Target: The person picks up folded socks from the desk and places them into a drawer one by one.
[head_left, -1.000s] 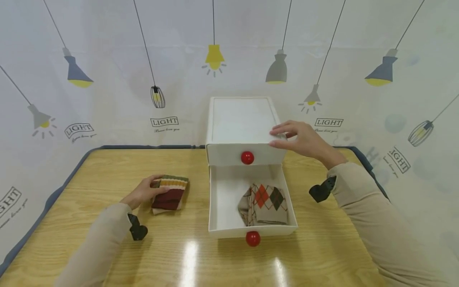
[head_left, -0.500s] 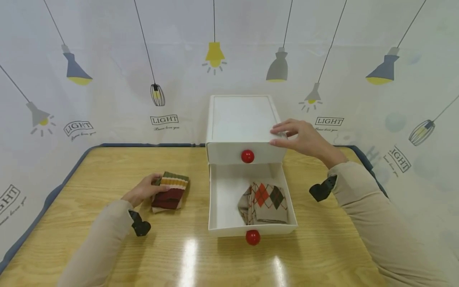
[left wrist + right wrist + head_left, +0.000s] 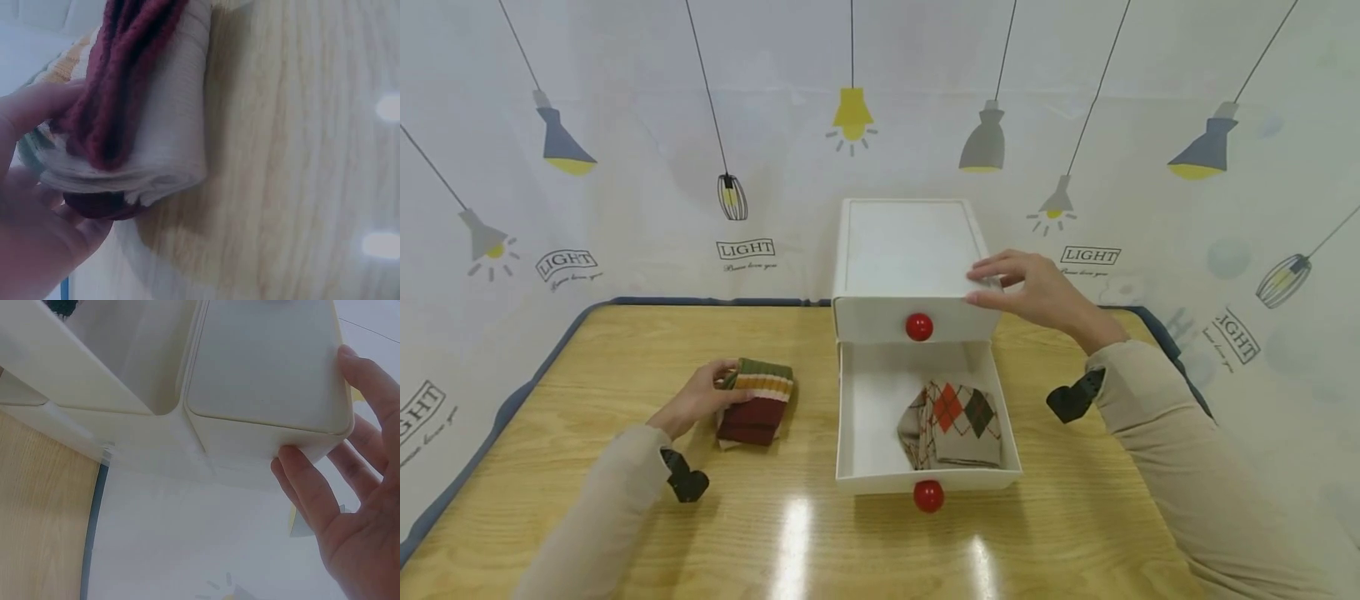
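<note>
I see the folded striped socks point(image 3: 756, 402) lying flat on the wooden table point(image 3: 625, 350), at about 9 o'clock from the open lower drawer point(image 3: 880, 400) and well apart from it. Their long axis runs roughly 12 to 6 in the head view, tipped slightly toward 1 o'clock, with the green and orange stripes at the far end and the maroon part toward me. In the left wrist view the maroon layers sit on top of a pale one, the rounded fold facing the bare wood.

My left hand point(image 3: 698, 400) is curled around the bundle's left edge, fingers underneath and thumb on top, a loose pinch on the socks.

My right hand point(image 3: 1037, 292) sits at 3 o'clock on the white drawer unit point(image 3: 910, 250), fingers nearly straight and laid flat against its top right corner; it presses the unit and grips nothing.

Inside the open drawer, argyle socks point(image 3: 957, 421) lie toward the near right corner. A red knob point(image 3: 928, 496) marks the drawer front, another red knob point(image 3: 918, 327) the closed drawer above.
</note>
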Demonstrator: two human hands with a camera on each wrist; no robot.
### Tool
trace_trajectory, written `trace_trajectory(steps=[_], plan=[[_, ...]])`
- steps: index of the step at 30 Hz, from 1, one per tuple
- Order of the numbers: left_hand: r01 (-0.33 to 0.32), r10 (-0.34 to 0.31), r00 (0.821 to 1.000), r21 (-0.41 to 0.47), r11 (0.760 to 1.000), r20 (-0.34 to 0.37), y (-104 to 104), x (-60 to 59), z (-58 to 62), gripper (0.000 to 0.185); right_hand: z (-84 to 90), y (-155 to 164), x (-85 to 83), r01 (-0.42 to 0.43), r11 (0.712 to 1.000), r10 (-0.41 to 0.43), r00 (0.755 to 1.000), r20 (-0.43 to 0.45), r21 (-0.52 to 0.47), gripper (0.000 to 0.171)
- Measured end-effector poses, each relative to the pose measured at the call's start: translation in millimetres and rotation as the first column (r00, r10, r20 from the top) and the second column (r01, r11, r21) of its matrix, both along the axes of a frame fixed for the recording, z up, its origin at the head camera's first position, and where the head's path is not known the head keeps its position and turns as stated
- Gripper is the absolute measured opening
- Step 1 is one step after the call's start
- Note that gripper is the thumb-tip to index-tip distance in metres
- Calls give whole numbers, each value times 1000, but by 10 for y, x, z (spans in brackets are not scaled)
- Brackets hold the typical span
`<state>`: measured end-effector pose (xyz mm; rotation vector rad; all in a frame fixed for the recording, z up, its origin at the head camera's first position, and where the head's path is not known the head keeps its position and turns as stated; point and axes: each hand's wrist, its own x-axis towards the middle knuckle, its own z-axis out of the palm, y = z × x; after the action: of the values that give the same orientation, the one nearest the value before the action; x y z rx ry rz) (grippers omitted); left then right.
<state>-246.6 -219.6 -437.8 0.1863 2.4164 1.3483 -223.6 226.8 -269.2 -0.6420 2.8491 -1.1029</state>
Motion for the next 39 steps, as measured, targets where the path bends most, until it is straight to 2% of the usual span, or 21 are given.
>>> trace_trajectory(steps=[4, 11, 20, 25, 31, 35, 39], plan=[[23, -22, 1000, 56, 998, -19, 0, 38, 5, 60, -3, 6, -5, -6, 1000, 6, 1000, -7, -4, 41], [43, -36, 997, 92, 995, -72, 26, 125, 76, 48, -12, 6, -13, -11, 1000, 10, 1000, -8, -11, 41], [88, -75, 991, 115, 989, -111, 111, 261, 222, 51, -7, 3, -8, -10, 1000, 10, 1000, -4, -14, 41], [90, -67, 991, 205, 975, -117, 164, 343, 348, 50, -19, 5, -13, -15, 1000, 15, 1000, -11, -20, 41], [127, -76, 983, 316, 940, -168, 194, 462, 594, 37, -30, 13, -26, -11, 1000, 11, 1000, -24, -13, 41], [150, -93, 979, 334, 931, -181, 208, 510, 706, 34, -22, 16, -20, -2, 1000, 2, 1000, -29, -11, 40], [141, -89, 981, 320, 937, -170, 195, 551, 716, 35, -21, 11, -15, -9, 1000, 9, 1000, -22, -12, 41]])
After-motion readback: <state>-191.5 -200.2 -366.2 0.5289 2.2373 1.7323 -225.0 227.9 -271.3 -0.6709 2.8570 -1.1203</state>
